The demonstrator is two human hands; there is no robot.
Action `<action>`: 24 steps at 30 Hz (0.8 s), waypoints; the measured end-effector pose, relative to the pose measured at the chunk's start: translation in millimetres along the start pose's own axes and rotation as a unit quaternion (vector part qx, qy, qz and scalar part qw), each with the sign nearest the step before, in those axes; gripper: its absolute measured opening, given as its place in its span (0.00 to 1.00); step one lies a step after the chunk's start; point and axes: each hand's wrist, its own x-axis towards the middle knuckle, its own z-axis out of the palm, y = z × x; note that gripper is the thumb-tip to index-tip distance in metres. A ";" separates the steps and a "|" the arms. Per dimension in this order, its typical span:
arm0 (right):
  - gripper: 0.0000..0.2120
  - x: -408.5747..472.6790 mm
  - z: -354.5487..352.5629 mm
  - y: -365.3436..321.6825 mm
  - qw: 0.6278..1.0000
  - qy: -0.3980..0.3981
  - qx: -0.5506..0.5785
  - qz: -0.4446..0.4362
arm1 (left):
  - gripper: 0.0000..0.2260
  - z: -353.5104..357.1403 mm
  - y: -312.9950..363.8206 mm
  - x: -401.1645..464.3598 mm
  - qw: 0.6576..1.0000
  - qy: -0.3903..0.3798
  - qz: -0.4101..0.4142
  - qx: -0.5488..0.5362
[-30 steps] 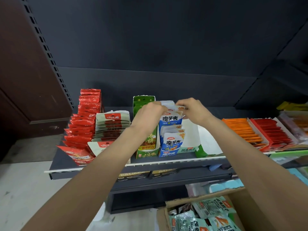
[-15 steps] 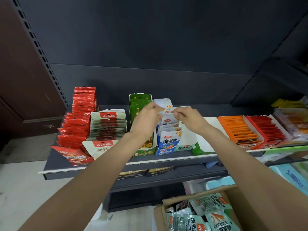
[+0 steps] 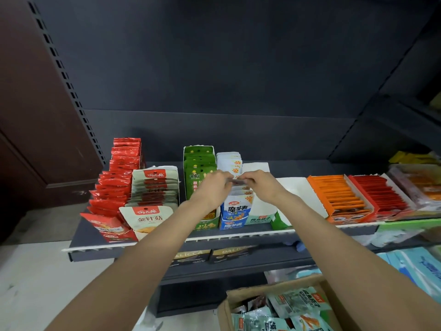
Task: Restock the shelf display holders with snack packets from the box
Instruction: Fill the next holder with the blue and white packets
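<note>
A blue-and-white display holder (image 3: 231, 222) stands on the dark shelf (image 3: 83, 237), filled with upright blue-and-white snack packets (image 3: 236, 207). My left hand (image 3: 212, 188) and my right hand (image 3: 261, 185) meet over the middle of this row, fingers curled, pinching the top edges of the packets (image 3: 237, 182) between them. More of the same packets (image 3: 229, 161) stand behind my hands. A cardboard box (image 3: 229, 299) with loose green and blue packets (image 3: 298, 304) sits low at the front right.
Left of the blue holder stand a green holder (image 3: 198, 161), a beige packet row (image 3: 155, 187) and red packets (image 3: 117, 182). To the right are an empty white holder (image 3: 298, 194), orange packets (image 3: 336, 194) and red ones (image 3: 379, 194). A lower shelf (image 3: 238, 263) runs beneath.
Both hands have moved slightly further back along the blue packet row and drawn closer together; the front packet now stands uncovered. The view has shifted a little.
</note>
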 end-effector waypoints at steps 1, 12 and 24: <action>0.15 -0.6 -1.3 -1.6 1.000 -0.019 -0.008 0.003 | 0.15 1.0 3.8 -1.6 1.000 -0.002 -0.009 0.006; 0.13 -122.3 -6.6 39.3 0.980 0.128 0.154 0.016 | 0.16 66.9 71.6 -73.4 0.976 0.140 0.105 0.130; 0.13 -262.5 88.9 165.2 0.980 -0.044 0.086 0.173 | 0.18 222.4 89.1 -168.6 0.963 -0.245 -0.037 0.104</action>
